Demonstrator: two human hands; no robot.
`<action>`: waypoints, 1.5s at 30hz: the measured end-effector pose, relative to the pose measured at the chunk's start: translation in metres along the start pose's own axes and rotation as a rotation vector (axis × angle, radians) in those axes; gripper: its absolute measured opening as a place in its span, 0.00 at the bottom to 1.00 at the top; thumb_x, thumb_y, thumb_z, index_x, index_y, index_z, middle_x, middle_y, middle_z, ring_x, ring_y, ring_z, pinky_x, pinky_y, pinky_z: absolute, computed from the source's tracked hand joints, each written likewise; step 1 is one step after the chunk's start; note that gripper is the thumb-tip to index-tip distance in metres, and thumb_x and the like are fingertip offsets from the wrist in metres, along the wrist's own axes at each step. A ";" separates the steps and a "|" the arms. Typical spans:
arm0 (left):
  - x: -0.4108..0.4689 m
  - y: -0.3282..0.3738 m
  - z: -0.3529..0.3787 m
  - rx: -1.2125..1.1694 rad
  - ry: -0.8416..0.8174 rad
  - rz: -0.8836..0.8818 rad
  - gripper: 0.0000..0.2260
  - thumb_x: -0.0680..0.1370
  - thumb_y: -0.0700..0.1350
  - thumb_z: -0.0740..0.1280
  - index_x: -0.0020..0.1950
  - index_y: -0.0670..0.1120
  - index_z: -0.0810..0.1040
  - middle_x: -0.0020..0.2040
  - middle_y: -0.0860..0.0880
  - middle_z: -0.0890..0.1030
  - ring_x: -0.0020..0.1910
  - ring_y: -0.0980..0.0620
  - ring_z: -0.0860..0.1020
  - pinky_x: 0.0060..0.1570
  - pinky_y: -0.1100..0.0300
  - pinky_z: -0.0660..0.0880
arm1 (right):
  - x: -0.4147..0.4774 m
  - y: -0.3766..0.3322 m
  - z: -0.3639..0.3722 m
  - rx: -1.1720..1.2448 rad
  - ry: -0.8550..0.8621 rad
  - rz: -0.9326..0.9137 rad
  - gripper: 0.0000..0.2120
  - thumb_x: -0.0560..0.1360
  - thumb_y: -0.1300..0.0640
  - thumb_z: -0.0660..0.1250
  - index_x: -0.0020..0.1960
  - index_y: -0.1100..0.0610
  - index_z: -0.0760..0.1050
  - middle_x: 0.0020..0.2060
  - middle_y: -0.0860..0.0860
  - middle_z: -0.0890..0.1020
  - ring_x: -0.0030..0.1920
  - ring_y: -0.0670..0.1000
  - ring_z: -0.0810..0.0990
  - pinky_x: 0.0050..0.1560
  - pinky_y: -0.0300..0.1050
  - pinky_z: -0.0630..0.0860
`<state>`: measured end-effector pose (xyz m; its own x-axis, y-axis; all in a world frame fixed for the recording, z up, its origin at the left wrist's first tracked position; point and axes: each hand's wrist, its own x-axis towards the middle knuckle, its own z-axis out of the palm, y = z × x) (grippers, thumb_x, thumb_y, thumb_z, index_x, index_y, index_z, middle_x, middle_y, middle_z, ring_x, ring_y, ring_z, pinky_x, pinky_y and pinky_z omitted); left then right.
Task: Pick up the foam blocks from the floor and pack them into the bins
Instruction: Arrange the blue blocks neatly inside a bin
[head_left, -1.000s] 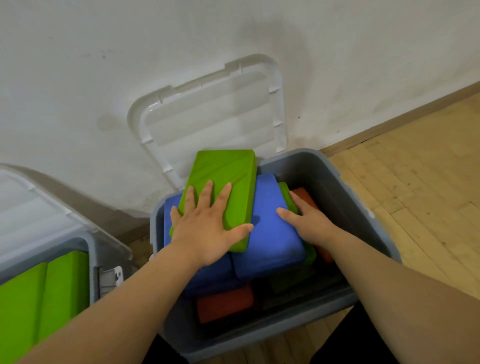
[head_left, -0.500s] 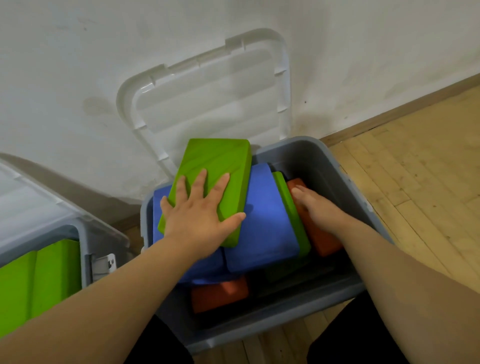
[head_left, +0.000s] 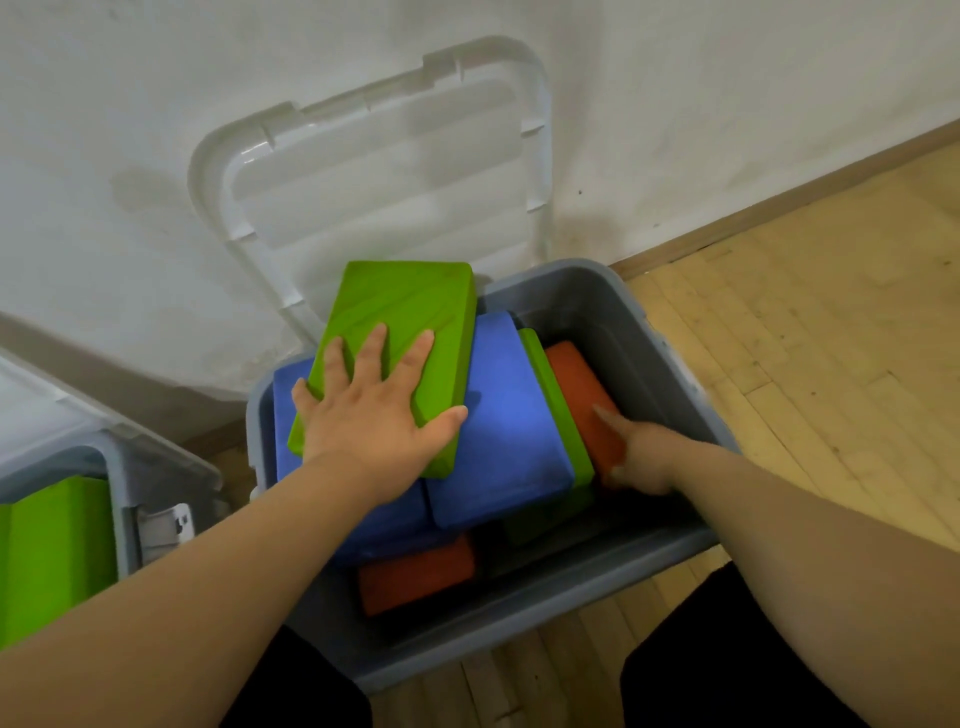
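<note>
A grey bin (head_left: 680, 358) by the wall holds several foam blocks. My left hand (head_left: 374, 415) lies flat, fingers spread, on a green block (head_left: 410, 306) that sits tilted on top of two blue blocks (head_left: 509, 431). Beside the blue one a second green block (head_left: 556, 405) stands on edge. My right hand (head_left: 641, 452) is down at the bin's right side, its index finger straight along an orange block (head_left: 571, 379); its other fingers are hidden. Another orange block (head_left: 415, 577) lies low at the front.
The bin's white lid (head_left: 384, 171) leans open against the white wall. A second grey bin (head_left: 122, 499) at the left holds green blocks (head_left: 52, 551), its lid open too. Wooden floor (head_left: 831, 338) stretches to the right. My dark-clothed legs are at the bottom edge.
My right hand has slid from the blue block over to the orange block and sunk lower along the bin's right side. My left hand has stayed flat on the top green block.
</note>
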<state>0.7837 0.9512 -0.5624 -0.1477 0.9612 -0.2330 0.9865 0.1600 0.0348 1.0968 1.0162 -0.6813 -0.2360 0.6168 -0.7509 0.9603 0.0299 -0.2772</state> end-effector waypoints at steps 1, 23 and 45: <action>-0.001 0.000 0.000 -0.001 -0.001 0.003 0.40 0.71 0.79 0.48 0.79 0.70 0.38 0.84 0.53 0.43 0.82 0.39 0.41 0.74 0.28 0.51 | 0.004 -0.001 0.009 -0.048 0.015 0.013 0.53 0.76 0.46 0.74 0.82 0.43 0.35 0.73 0.64 0.68 0.65 0.62 0.77 0.64 0.48 0.74; -0.004 0.002 0.003 -0.007 0.024 0.021 0.41 0.70 0.80 0.44 0.80 0.69 0.38 0.84 0.52 0.44 0.82 0.38 0.42 0.73 0.26 0.52 | -0.076 -0.033 -0.042 0.319 0.964 -0.160 0.27 0.77 0.44 0.70 0.74 0.49 0.70 0.71 0.51 0.69 0.66 0.50 0.72 0.61 0.45 0.69; -0.004 0.003 0.003 0.021 0.016 0.032 0.40 0.70 0.80 0.43 0.79 0.68 0.35 0.84 0.52 0.42 0.82 0.38 0.41 0.74 0.28 0.51 | 0.009 -0.044 -0.014 0.650 0.583 -0.098 0.34 0.81 0.42 0.59 0.81 0.35 0.43 0.79 0.50 0.56 0.77 0.59 0.61 0.74 0.67 0.62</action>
<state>0.7871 0.9473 -0.5645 -0.1168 0.9692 -0.2169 0.9920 0.1245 0.0220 1.0543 1.0320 -0.6676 -0.0291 0.9437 -0.3294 0.6234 -0.2405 -0.7440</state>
